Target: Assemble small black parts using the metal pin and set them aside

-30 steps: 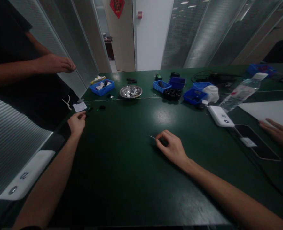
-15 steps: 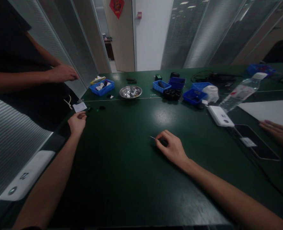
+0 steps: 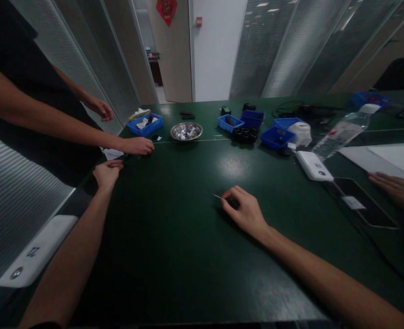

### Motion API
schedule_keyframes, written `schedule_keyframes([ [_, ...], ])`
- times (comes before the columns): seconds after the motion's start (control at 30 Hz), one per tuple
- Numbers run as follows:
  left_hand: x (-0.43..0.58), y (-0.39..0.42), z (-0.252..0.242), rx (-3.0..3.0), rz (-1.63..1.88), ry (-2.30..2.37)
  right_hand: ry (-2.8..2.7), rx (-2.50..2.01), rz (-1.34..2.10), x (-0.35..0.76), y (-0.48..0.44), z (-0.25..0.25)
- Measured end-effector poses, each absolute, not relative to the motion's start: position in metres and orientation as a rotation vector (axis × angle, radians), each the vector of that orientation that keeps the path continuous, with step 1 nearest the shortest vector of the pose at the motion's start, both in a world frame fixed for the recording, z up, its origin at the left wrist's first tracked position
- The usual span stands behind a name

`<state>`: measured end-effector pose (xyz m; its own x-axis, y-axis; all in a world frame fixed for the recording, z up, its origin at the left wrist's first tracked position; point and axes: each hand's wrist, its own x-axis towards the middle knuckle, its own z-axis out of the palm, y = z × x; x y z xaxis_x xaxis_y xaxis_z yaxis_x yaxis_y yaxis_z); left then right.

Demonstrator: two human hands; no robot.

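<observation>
My right hand (image 3: 244,209) rests over the green table (image 3: 167,219) with thumb and index finger pinched. From the pinch a thin, pale, needle-like rod (image 3: 217,196) points left. My left hand (image 3: 107,173) lies at the table's left edge, fingers curled together. Whatever it may hold is hidden. Just beyond those fingers is a small white paper (image 3: 112,154). A co-worker's hand (image 3: 138,145) reaches in from the left, over the table beside that paper, and covers what lies beneath it.
A metal bowl (image 3: 186,132) with small pieces stands at the back, near a blue basket (image 3: 146,126). Further right are blue trays (image 3: 277,138), a plastic bottle (image 3: 342,130), a white power bank (image 3: 314,166) and a phone (image 3: 366,203). Another person's hand (image 3: 395,189) lies on paper sheets (image 3: 398,155).
The co-worker's one hand has come down and right onto the table past my left hand; their other hand hangs back. My left hand shifted slightly left. The right-hand sheets moved apart. My right hand stays put.
</observation>
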<state>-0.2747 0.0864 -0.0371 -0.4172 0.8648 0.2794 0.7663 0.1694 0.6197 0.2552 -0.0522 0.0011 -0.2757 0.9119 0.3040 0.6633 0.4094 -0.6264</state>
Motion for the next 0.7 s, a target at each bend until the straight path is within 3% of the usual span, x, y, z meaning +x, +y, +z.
schedule_keyframes([
  [0.23, -0.26, 0.079, -0.03, 1.38, 1.325, 2.338, -2.021, -1.331, 0.501, 0.254, -0.052, 0.001],
  [0.7, -0.251, 0.079, -0.028, 1.448, 1.285, 2.396, -2.019, -1.35, 0.526, 0.254, -0.054, 0.004],
])
